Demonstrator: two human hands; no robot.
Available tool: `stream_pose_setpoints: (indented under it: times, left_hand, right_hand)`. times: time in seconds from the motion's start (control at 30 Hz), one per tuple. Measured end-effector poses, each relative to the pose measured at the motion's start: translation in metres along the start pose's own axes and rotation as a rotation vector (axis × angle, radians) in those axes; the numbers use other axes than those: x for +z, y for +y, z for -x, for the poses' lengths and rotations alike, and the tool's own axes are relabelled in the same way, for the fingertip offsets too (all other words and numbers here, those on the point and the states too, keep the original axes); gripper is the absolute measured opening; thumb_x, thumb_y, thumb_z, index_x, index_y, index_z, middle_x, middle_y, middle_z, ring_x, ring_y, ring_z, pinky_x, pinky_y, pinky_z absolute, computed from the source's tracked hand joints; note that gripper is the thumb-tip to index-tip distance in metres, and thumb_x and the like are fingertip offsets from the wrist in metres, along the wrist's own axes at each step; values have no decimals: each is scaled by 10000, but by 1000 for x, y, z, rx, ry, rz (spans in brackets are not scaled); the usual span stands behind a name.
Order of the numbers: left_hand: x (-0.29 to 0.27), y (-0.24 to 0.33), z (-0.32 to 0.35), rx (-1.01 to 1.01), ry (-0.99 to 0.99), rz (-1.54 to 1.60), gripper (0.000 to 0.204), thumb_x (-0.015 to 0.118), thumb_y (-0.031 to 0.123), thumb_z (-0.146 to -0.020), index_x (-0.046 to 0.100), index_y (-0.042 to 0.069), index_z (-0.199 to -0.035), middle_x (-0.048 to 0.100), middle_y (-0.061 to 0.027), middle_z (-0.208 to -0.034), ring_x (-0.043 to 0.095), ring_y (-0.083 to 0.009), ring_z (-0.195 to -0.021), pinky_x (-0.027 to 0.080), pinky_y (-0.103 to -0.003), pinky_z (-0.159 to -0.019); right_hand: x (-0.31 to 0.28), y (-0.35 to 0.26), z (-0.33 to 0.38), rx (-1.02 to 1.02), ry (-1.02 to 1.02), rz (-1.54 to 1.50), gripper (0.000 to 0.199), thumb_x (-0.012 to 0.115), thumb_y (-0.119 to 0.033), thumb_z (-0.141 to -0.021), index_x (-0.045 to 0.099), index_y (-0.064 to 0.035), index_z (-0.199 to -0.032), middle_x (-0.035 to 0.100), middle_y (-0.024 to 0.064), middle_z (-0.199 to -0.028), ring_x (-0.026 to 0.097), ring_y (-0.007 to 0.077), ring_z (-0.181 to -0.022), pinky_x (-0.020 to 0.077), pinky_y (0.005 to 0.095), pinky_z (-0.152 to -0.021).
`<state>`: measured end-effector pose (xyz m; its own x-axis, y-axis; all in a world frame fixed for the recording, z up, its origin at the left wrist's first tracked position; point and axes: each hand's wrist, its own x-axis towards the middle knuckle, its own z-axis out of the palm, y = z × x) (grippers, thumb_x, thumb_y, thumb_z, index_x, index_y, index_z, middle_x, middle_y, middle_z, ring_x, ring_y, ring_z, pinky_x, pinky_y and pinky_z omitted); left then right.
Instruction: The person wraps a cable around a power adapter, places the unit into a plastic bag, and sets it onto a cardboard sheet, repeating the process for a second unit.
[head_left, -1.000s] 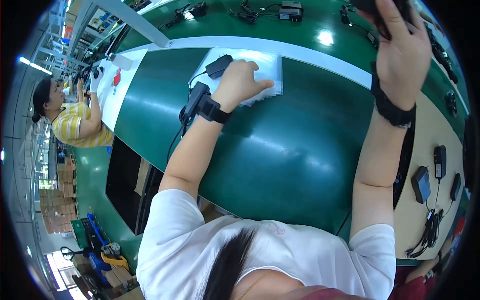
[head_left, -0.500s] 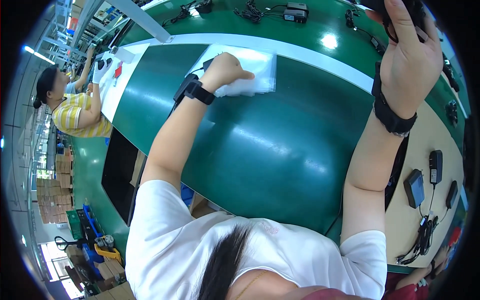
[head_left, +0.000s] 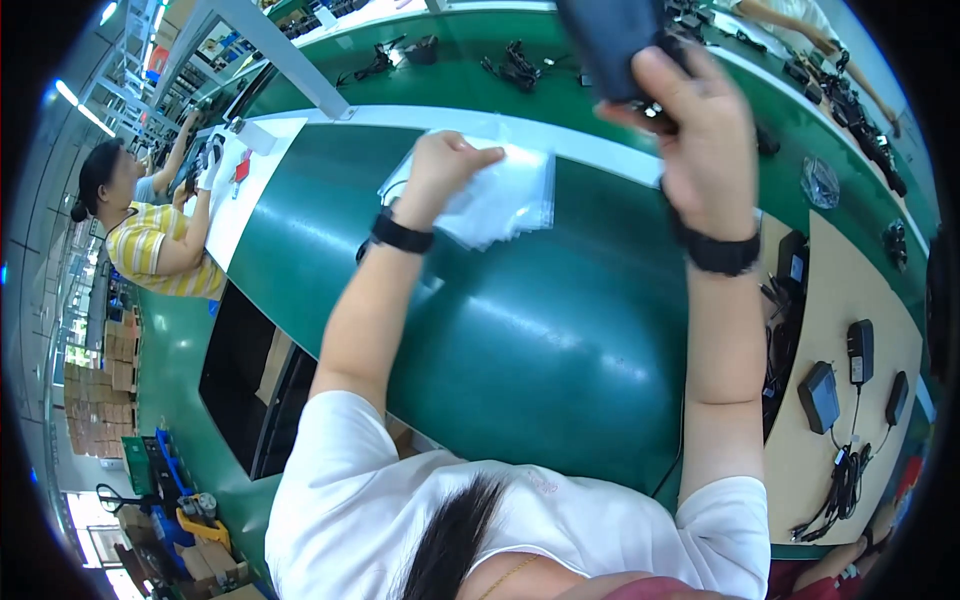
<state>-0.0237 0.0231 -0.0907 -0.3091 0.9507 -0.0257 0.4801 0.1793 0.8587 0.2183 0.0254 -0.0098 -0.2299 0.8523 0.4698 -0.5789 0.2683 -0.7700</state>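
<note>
My left hand (head_left: 440,178) is over a stack of clear plastic bags (head_left: 520,205) on the green table. Its thumb and fingers are pinched at the upper edge of the top bag, which looks slightly lifted. High at the right, my right hand (head_left: 708,135) grips a dark, box-shaped device (head_left: 612,45), blurred and partly cut off by the frame's top edge. Its fingers wrap round the lower end. Black bands circle both wrists.
Several black adapters with cables, one of them an adapter (head_left: 860,350), lie on a tan board (head_left: 800,490) at right. More cables (head_left: 515,68) rest beyond the white rail (head_left: 400,117). A person in a striped shirt (head_left: 160,240) works at left; another arm reaches in at far right.
My right hand has swung left toward the middle with the dark device. My left hand's fingers have shifted to the upper edge of the bags. The whole view has tilted slightly.
</note>
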Motion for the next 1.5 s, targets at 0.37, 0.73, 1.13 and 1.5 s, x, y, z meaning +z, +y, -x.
stream_pose_setpoints:
  times: [0.37, 0.73, 1.13, 1.5]
  left_hand:
    - [43, 21, 42, 673, 261, -140, 431, 778, 299, -598, 441, 37, -533, 480, -126, -496, 489, -276, -458, 408, -344, -451]
    - [-9, 28, 24, 157, 46, 715, 240, 647, 223, -788, 550, 7, -745, 480, 4, -518, 426, -52, -450, 335, -220, -405]
    - [1, 36, 37, 870, 369, 143, 164, 614, 163, -793, 613, 9, -737, 570, -97, -604, 542, -199, -519, 418, -275, -483]
    - [17, 41, 57, 1038, 472, 28, 92, 643, 103, -783, 620, 17, -803, 599, -111, -660, 573, -200, -526, 439, -251, -482]
  right_hand:
    - [16, 68, -4, 508, 193, -366, 267, 615, -164, -816, 516, 4, -1000, 600, 112, -900, 603, 208, -758, 531, 391, -707]
    - [22, 67, 3, -358, -69, 924, 538, 703, -132, -726, 474, 65, -1171, 596, 111, -1013, 588, 165, -877, 489, 268, -755]
    - [47, 65, 25, -257, -409, 1369, 440, 665, -64, -675, 523, 4, -1086, 575, 197, -907, 574, 346, -796, 474, 357, -699]
    - [29, 61, 7, 568, 100, -159, 152, 570, -92, -822, 541, -18, -952, 587, 45, -843, 579, 123, -719, 498, 261, -621]
